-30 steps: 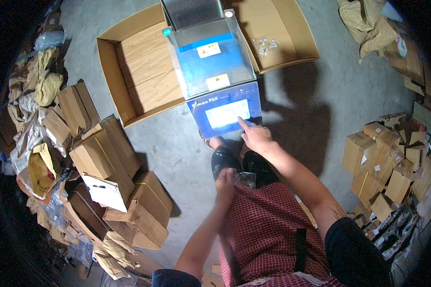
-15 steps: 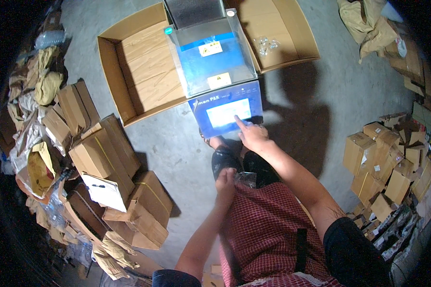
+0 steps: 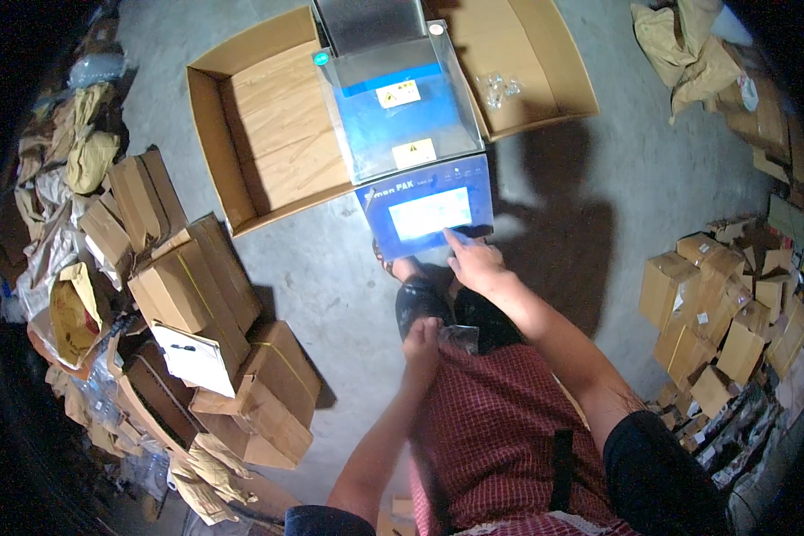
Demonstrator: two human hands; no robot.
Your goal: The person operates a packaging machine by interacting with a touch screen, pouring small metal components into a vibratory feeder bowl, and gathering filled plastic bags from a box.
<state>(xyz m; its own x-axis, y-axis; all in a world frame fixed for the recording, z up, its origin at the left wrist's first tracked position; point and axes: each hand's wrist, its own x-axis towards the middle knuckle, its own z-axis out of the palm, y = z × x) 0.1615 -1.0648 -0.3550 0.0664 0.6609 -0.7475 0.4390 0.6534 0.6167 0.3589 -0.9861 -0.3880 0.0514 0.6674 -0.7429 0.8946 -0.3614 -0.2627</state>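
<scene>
Forefinger of your right hand (image 3: 475,262) pressed the lit touchscreen (image 3: 431,213) on the blue machine (image 3: 411,134), other fingers loosely curled, holding nothing. Your left hand (image 3: 422,339) pinched a clear plastic bag (image 3: 460,338) against your red checked apron (image 3: 500,429).

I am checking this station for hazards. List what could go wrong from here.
1. The right hand has one finger on the lower edge of the blue machine's touchscreen; a slip could hit the wrong control.
2. The left hand holds a small clear bag loosely against the red apron; it might drop to the floor.
3. Stacked cardboard boxes crowd the person's left side, so a step back could mean a trip.
</scene>
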